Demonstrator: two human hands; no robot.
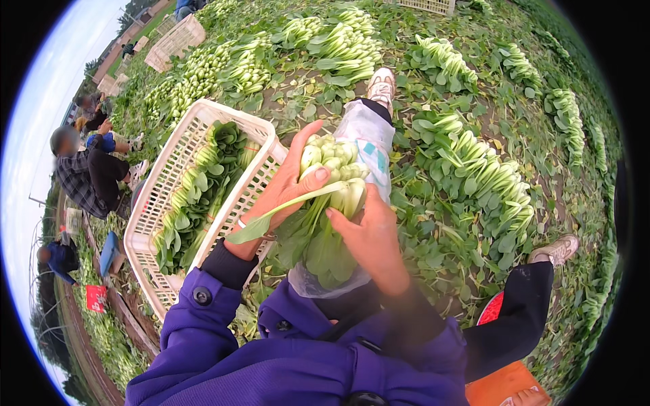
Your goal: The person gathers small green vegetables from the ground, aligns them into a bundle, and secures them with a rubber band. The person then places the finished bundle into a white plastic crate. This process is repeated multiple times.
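Observation:
My left hand (284,188) is wrapped around a bunch of bok choy (332,160), its pale stem bases up and its leaves hanging down over my plastic-covered leg. My right hand (368,228) pinches the near side of the bunch, thumb and finger on the pale base of one bok choy. A single long-stalked leaf (254,228) sticks out across my left wrist. Left of my hands stands a white plastic crate (133,231) holding bok choy bundles (195,200), some with red ties around them.
Rows of cut bok choy (487,172) lie on leaf-strewn soil to the right. More piles (350,45) lie ahead, near another white crate (175,43). A seated person (86,172) is at the left. Beside my right leg is a red round object (491,309).

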